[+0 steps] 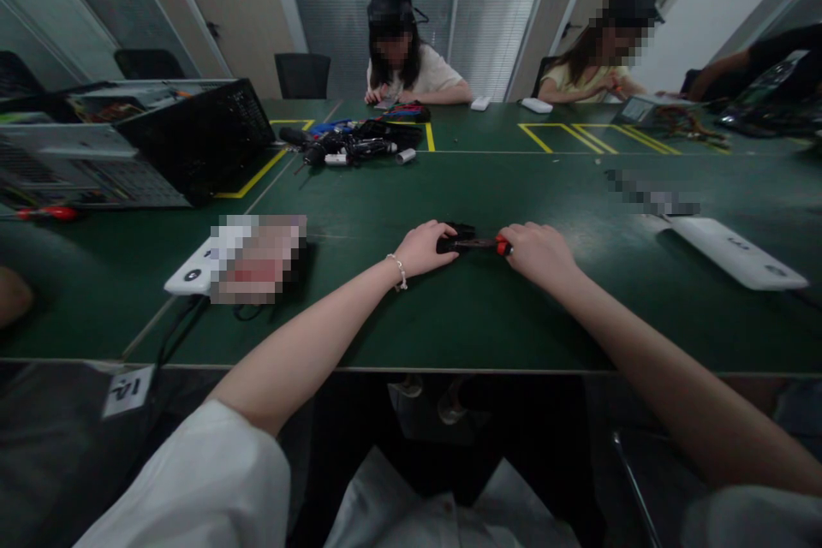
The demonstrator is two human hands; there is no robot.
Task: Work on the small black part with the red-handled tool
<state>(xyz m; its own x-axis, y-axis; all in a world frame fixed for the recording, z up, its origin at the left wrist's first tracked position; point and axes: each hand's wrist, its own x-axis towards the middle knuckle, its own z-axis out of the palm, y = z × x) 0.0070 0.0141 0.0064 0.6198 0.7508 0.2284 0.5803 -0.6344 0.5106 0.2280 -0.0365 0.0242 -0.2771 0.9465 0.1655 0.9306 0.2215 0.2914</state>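
On the green table, my left hand (424, 248) is closed around a small black part (461, 229), whose kind I cannot make out. Fingers and thumb press on it from the left side. My right hand (540, 250) grips red-handled pliers (503, 246) from the right. Their dark metal jaws point left and meet the black part; whether they clamp it cannot be seen. Most of the handles are hidden in my right palm.
A white power bank (193, 276) lies left, partly under a blurred-out item. Another white power bank (738, 253) lies right. An opened computer case (83, 158) stands far left. Black cables (360, 141) are heaped ahead. Two people (417, 73) sit across the table.
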